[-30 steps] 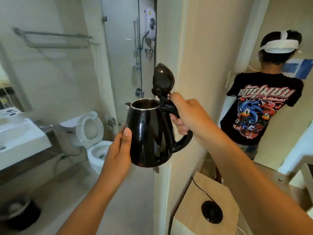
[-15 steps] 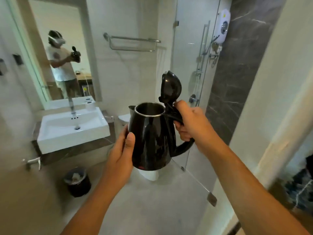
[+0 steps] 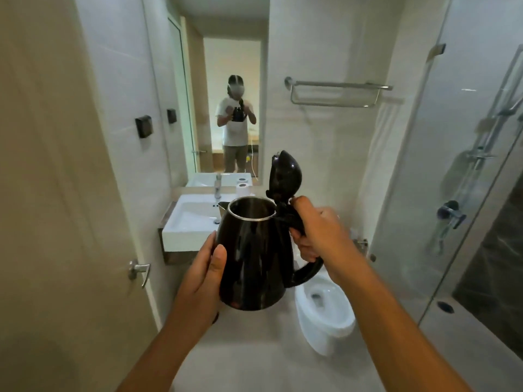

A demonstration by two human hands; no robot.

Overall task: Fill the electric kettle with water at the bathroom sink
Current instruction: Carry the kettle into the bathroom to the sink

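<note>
The black kettle (image 3: 254, 256), lid (image 3: 284, 172) upright, was held in mid-air short of the white sink (image 3: 189, 222), right hand (image 3: 319, 230) gripping its handle, left hand (image 3: 203, 278) flat against its side.

Small bathroom, prob. hotel or apt: white sink (image 3: 186, 222) w/ tap (image 3: 218, 185) under wall mirror (image 3: 235, 66), toilet (image 3: 325, 315) on right, chrome towel rack (image 3: 336, 93), glass shower screen (image 3: 452, 165) w/ shower rail behind, pale tiled walls, door w/ lever handle (image 3: 139, 269).

Open floor ahead to the sink (image 3: 186, 222); door (image 3: 56, 193) left, toilet (image 3: 325, 312) right.
</note>
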